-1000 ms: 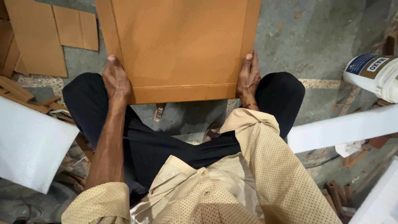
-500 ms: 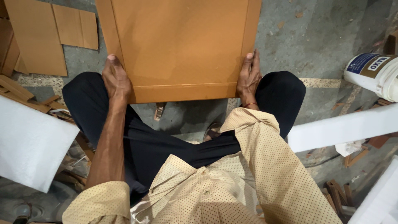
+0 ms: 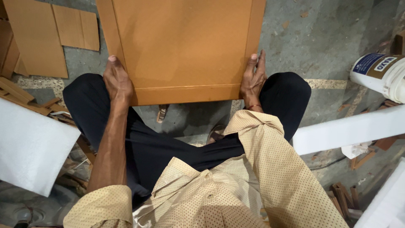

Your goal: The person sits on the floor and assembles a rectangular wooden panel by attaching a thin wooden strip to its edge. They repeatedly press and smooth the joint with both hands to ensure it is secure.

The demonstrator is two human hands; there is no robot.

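Down at our far left, a white foam sheet (image 3: 31,147) lies beside our knee, with wooden offcuts (image 3: 19,97) scattered behind it and flat brown cardboard pieces (image 3: 46,33) spread on the concrete floor (image 3: 329,38). Moving in, our left hand (image 3: 117,80) is clamped on the left edge of the orange wooden panel (image 3: 181,46), thumb lying along the frame, fingers curled round the side and out of view beneath it. That panel sits square in front of us, its near edge resting just above our knees, its far end running out of the top of the view. We can see a raised frame around a flat centre, like a cabinet door. Across to the right edge now: our right hand (image 3: 253,78) grips the opposite side, fingers pressed flat against the frame's outer edge. So both hands are grasping the panel, neither released. We judge this to be the holding and positioning step, the piece steadied between both palms over our lap. Any next move, we reckon, calls for an even grip on both sides so the panel stays level and doesn't twist. Further right, a white plastic bucket (image 3: 382,76) stands on the floor, and white foam strips (image 3: 350,128) lie well apart from the panel.
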